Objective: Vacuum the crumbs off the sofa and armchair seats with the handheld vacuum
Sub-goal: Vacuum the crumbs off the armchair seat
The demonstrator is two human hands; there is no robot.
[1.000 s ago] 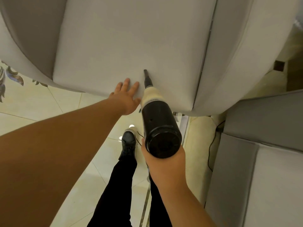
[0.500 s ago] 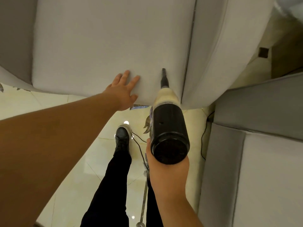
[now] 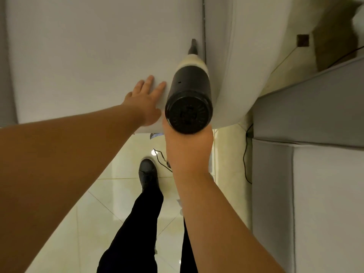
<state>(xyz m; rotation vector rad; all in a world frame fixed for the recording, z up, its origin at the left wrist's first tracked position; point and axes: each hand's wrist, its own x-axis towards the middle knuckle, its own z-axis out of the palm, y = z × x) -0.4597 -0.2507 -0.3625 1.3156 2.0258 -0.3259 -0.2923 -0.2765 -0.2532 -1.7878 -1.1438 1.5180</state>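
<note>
A pale grey armchair seat cushion (image 3: 94, 56) fills the upper left. The handheld vacuum (image 3: 190, 93), black with a cream front and a thin dark nozzle, points away from me. Its nozzle tip lies on the cushion right beside the seam with the right armrest (image 3: 236, 66). My right hand (image 3: 187, 152) grips the vacuum from below, its fingers hidden under the body. My left hand (image 3: 146, 101) lies flat on the cushion's front edge, fingers straight, just left of the vacuum. No crumbs are visible.
A grey sofa (image 3: 315, 154) stands at the right, close to the armchair. A black cable (image 3: 245, 154) runs down the gap between them. Glossy cream floor tiles (image 3: 98, 203) lie below, with my black trousers and a black shoe (image 3: 147, 170).
The vacuum has travelled rightward across the cushion, from near its middle to the seam at the right armrest. My left hand stayed flat on the front edge, following along.
</note>
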